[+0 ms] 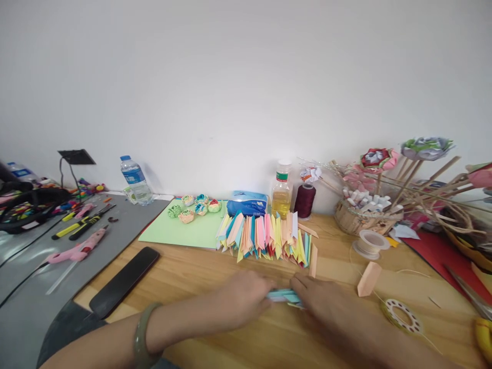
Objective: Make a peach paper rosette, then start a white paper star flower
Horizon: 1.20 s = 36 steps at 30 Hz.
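Both hands meet low in the middle of the view over the wooden table. My left hand (249, 300), slightly blurred, is closed on the left end of some light blue folded paper (283, 295). At the paper's right end, my right hand (321, 297) is closed on it, fingers curled. Just beyond the hands lies a long row of folded paper pieces (265, 236) in pink, yellow, blue and peach. A peach folded strip (313, 260) lies at the row's right end, and another peach piece (369, 279) is to the right of my right hand.
A black phone (125, 282) lies at the left, near a pink glue gun (79, 251). Small paper flowers sit on green sheets (165, 233). An oil bottle (282, 192), dark thread spool (305, 201) and basket (365, 218) stand behind. Scissors (469, 294) are far right.
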Each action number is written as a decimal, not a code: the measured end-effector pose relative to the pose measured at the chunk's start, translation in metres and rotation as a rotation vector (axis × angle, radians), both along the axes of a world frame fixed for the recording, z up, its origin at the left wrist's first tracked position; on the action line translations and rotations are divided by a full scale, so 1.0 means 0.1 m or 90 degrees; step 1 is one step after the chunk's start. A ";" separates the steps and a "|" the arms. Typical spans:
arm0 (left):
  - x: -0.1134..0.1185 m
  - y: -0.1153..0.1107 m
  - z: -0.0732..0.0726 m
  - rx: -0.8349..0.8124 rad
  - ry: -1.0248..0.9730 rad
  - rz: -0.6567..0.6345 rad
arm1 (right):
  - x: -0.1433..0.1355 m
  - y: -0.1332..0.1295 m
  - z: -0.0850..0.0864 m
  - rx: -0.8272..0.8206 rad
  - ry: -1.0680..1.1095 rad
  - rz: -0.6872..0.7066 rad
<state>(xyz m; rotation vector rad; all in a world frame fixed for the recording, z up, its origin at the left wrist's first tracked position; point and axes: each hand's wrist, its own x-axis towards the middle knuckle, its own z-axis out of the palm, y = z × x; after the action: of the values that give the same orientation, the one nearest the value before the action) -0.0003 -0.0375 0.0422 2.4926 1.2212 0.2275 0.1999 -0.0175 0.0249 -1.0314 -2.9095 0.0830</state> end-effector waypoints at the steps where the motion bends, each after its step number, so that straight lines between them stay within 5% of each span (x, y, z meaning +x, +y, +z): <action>1: 0.02 0.06 0.07 0.000 -0.009 -0.006 | 0.06 0.05 0.03 -0.030 0.026 -0.022; 4: 0.10 0.33 0.29 -0.002 -0.034 0.046 | 0.23 0.27 0.11 -0.159 0.163 -0.152; 7: 0.17 0.69 0.42 0.013 -0.052 0.125 | 0.36 0.57 0.18 -0.168 0.218 -0.262; 12: 0.19 1.13 0.32 0.035 -0.086 0.217 | 0.42 0.91 0.18 -0.202 0.311 -0.378; 16: 0.17 1.15 0.24 0.028 -0.094 0.237 | 0.37 1.03 0.13 -0.204 0.343 -0.360; 22: 0.15 1.09 0.27 0.046 -0.094 0.263 | 0.35 1.13 0.21 -0.066 0.338 -0.405; 30: 0.30 1.12 0.24 0.097 -0.092 0.331 | 0.03 1.14 0.10 -0.161 0.281 -0.391; 36: 0.32 1.13 0.28 0.092 -0.244 0.333 | 0.23 1.19 0.15 -0.178 0.382 -0.404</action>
<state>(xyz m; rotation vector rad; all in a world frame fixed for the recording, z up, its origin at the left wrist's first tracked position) 0.0312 0.0752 0.0699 2.0486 1.6944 0.9064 0.2229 0.1011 0.0399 -1.5816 -1.9804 0.6499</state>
